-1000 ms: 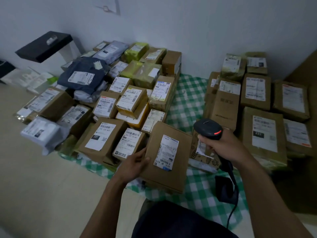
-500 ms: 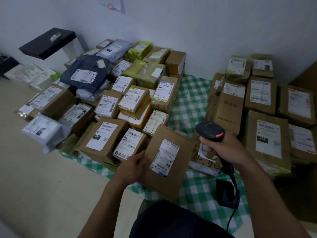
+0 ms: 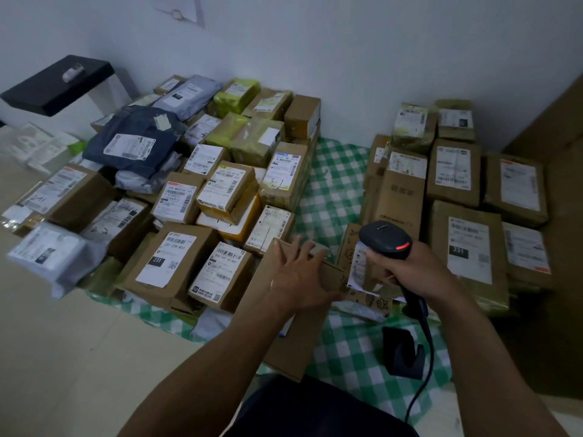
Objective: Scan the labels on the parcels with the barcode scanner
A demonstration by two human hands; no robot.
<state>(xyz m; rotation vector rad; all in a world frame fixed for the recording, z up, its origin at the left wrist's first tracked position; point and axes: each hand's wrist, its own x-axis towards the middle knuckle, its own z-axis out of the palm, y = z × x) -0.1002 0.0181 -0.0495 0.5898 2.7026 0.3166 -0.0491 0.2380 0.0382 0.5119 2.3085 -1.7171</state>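
Note:
My right hand grips a black barcode scanner with a red light on its head, held above a small doodle-printed box whose white label faces up. My left hand hovers palm down with fingers spread over a plain brown parcel lying in front of me. No label shows on that parcel's visible face. Whether the palm touches the cardboard I cannot tell.
A pile of labelled parcels fills the left, another stack the right, on a green checked cloth. The scanner's black stand sits near my right forearm, its cable trailing down. A black shelf juts out far left.
My left hand left the brown parcel's left edge and moved up and right across it, fingers now spread. The parcel's white label is no longer visible. The scanner stayed roughly in place.

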